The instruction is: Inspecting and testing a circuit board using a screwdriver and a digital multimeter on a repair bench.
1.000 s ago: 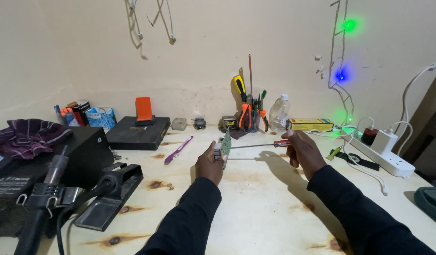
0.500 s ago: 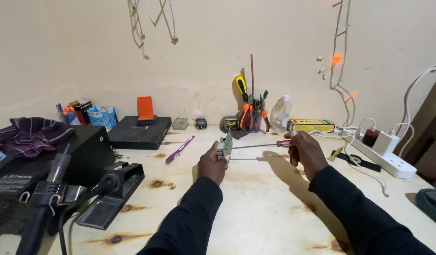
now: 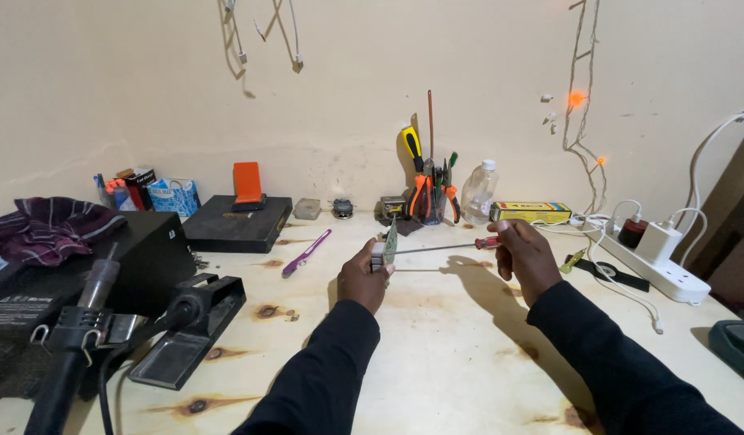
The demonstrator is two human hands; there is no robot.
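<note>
Pale scorched wooden desk (image 3: 436, 354), cream wall (image 3: 146, 97); left hand (image 3: 364, 278) gripped circuit board (image 3: 390, 242), right hand (image 3: 523, 254) gripped screwdriver (image 3: 444, 247).

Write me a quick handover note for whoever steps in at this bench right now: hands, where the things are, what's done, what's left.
Left hand: holds a small circuit board upright, above the table.
Right hand: grips a red-handled screwdriver, shaft level, tip at the board.
Done: tool brought to the board; whether any screw has turned cannot be told.
Left: the screwdriver work on the board.
Nearby: purple tool, tool holder.
</note>
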